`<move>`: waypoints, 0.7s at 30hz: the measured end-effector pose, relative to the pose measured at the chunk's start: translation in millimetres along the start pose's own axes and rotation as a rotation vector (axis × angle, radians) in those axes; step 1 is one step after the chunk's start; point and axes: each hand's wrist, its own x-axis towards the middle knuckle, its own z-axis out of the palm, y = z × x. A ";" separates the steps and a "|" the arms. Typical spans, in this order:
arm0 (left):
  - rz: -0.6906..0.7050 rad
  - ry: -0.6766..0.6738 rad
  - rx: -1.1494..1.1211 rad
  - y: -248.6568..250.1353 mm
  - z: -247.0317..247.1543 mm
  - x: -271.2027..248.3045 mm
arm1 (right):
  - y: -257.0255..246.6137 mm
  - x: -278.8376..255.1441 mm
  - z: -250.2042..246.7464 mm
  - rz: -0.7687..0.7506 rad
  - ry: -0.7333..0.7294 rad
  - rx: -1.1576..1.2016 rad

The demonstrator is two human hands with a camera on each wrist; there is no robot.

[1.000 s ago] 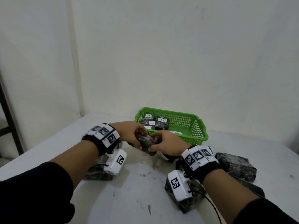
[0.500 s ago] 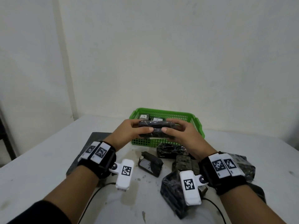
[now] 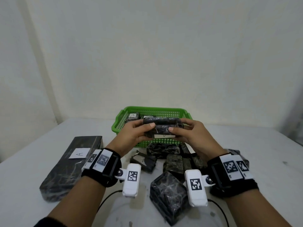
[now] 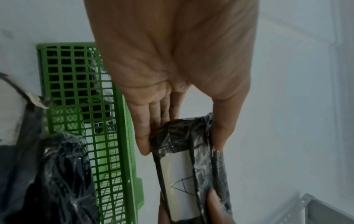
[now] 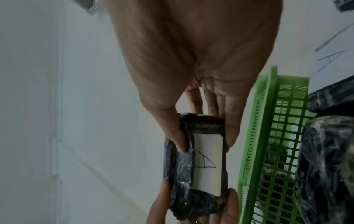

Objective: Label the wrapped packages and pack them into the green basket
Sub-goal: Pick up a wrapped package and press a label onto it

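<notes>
A small black-wrapped package hangs in the air just in front of the green basket. My left hand grips its left end and my right hand grips its right end, thumbs on the near side. A white label marked "A" is stuck on its underside, also plain in the left wrist view as the label. The basket holds labelled wrapped packages at its back left.
A long wrapped package with an "A" label lies at the left. Several small wrapped packages lie on the white table between my wrists and the basket. A wall stands right behind the basket.
Both hands lifted the small package off the table and carried it up to the basket's front rim. Over the last half second it has stayed almost still.
</notes>
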 end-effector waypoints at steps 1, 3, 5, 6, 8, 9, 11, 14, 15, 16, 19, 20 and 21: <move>-0.012 -0.025 0.003 -1.1 1.7 0.5 | 1.3 -1.2 -2.3 0.000 0.006 0.000; -0.003 -0.025 0.042 -5.4 3.2 2.6 | 4.2 -3.0 -5.4 0.018 -0.001 0.004; 0.021 -0.012 0.081 -8.5 4.1 3.7 | 4.6 -3.5 -5.7 0.028 -0.026 -0.006; 0.022 -0.026 0.088 -9.6 4.7 3.8 | 3.4 -4.3 -5.1 0.016 -0.033 -0.025; 0.007 -0.074 0.082 -10.9 7.1 2.9 | 0.9 -6.3 -4.1 -0.030 -0.027 -0.068; 0.003 -0.091 0.069 -11.7 8.2 2.3 | -1.0 -8.1 -3.5 -0.056 -0.019 -0.082; 0.018 -0.074 0.055 -13.6 9.4 1.7 | -0.9 -10.0 -1.8 -0.071 -0.007 -0.090; 0.049 -0.006 0.052 -18.5 7.4 1.6 | 5.2 -11.5 -0.6 -0.045 -0.023 -0.096; 0.048 0.002 0.040 -19.9 6.2 1.5 | 7.3 -11.7 -1.2 -0.036 -0.022 -0.093; 0.041 0.000 0.024 -21.0 5.1 1.5 | 9.1 -12.1 -2.0 -0.028 -0.022 -0.078; 0.020 -0.028 0.005 -21.6 4.8 -0.3 | 10.3 -14.9 -4.9 -0.035 -0.010 -0.060; 0.029 -0.023 0.032 -21.6 4.8 -0.5 | 10.3 -15.8 -5.3 -0.044 -0.007 -0.062; 0.044 -0.014 0.067 -21.5 5.1 -0.8 | 9.3 -17.5 -5.2 -0.052 -0.007 -0.060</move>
